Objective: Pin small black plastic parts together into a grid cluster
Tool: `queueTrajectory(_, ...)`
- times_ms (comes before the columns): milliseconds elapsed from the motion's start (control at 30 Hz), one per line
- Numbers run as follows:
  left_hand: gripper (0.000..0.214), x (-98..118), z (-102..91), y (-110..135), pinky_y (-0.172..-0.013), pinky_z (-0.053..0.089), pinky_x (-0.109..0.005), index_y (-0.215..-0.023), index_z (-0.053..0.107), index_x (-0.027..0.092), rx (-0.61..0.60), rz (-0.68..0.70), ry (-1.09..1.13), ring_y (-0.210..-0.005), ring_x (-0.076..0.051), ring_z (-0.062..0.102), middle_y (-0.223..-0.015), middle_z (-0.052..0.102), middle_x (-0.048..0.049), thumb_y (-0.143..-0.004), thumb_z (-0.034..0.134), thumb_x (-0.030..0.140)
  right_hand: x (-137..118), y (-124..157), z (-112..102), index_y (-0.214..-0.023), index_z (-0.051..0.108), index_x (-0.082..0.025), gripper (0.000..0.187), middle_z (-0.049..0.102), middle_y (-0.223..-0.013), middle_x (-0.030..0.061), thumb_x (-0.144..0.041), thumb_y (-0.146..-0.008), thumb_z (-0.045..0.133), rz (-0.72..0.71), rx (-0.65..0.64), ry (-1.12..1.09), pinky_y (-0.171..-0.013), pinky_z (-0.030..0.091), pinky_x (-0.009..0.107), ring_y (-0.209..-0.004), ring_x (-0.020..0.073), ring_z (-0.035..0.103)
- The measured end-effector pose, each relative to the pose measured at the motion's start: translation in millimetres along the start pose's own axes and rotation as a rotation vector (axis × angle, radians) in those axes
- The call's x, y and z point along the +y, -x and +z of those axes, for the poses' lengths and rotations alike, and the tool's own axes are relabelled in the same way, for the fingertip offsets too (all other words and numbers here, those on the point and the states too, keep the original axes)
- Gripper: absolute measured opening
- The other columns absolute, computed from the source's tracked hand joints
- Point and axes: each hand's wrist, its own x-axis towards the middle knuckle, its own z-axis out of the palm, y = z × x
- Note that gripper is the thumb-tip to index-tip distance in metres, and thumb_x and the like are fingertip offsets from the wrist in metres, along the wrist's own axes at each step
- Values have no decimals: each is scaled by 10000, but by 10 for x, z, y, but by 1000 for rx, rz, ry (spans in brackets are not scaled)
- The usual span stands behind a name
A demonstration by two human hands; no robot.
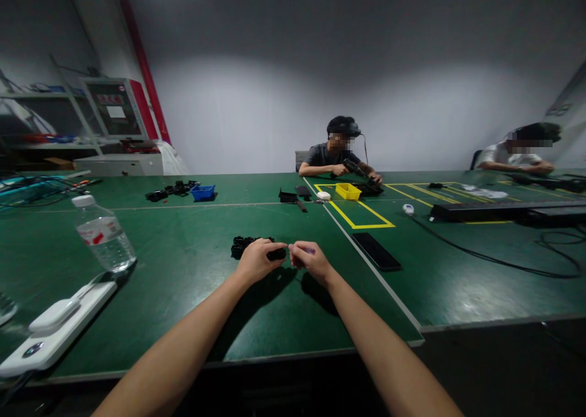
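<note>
My left hand is closed around a small black part, whose exact kind I cannot make out. Its fingertips meet those of my right hand above the green table. The right hand is curled into a pinch, with a hint of something small and purplish between its fingers, too small to name. Just behind my left hand lies a cluster of black parts, partly hidden by that hand.
A water bottle and a white power strip stand at left. A black phone lies to the right. Farther back are a blue bin, a yellow bin and black cables. Two people sit across the table.
</note>
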Motion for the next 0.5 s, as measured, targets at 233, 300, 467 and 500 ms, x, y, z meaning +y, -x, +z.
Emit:
queueTrajectory(233, 321, 26, -16, 0, -686, 426, -247, -1096, 722, 267, -30, -2, 13, -767, -164, 601, -835, 661, -21, -775, 694, 280, -13, 6, -4, -517, 556, -181, 433, 506, -465, -16, -502, -806, 594, 9, 2, 6, -451, 341, 229, -441, 99, 442)
queueTrajectory(300, 322, 29, -18, 1, -668, 418, -237, -1101, 719, 267, -45, -4, 16, -748, -154, 598, -829, 653, -17, -781, 686, 286, -11, 9, -4, -517, 553, -182, 429, 504, -468, -16, -498, -805, 591, 11, 4, 9, -453, 340, 230, -442, 99, 441)
queueTrajectory(467, 348, 20, -14, 5, -655, 417, -223, -1122, 710, 275, -77, -2, 47, -741, -143, 597, -835, 644, -11, -775, 685, 263, -8, 12, -2, -523, 549, -180, 424, 504, -474, -15, -489, -812, 583, 7, 2, 25, -457, 347, 229, -449, 102, 447)
queueTrajectory(500, 352, 17, -13, 6, -658, 419, -224, -1125, 709, 275, -79, -3, 52, -744, -143, 598, -840, 644, -11, -774, 685, 258, -9, 12, -1, -524, 549, -180, 426, 504, -473, -15, -491, -813, 583, 7, 3, 27, -457, 347, 228, -450, 102, 447)
